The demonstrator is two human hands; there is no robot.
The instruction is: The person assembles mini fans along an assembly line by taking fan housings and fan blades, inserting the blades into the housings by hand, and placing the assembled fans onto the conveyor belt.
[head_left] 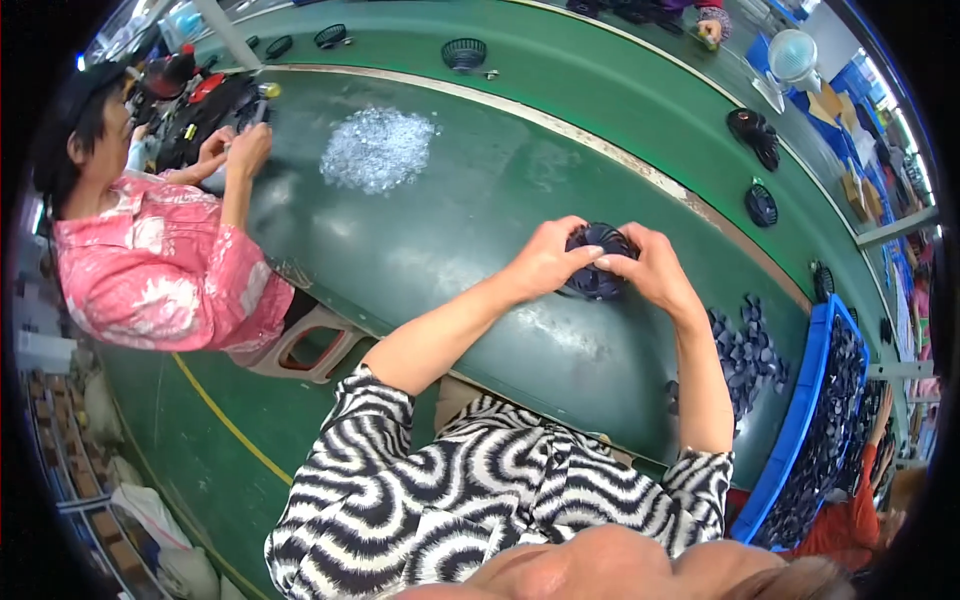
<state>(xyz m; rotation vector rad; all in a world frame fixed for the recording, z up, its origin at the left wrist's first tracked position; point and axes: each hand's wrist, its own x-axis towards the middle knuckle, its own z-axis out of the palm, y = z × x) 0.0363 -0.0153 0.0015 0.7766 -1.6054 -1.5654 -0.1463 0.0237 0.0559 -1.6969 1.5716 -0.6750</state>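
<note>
Evidently mid-assembly, the left hand [545, 262] and right hand [650, 268] pinch a dark round fan grille [597, 262] between them, just above the green table [450, 220]; pressing it together evenly seems the next need.

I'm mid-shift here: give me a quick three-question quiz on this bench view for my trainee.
1. True or false: both hands, the left hand and the right hand, grip the dark round slatted plastic fan grille.
2. Which side of the person is the blue plastic crate of dark parts on? A) left B) right
3. Fill in: the heap of small clear plastic pieces lies on the ____ work table.

Key: 1 true; 2 B; 3 green
</note>
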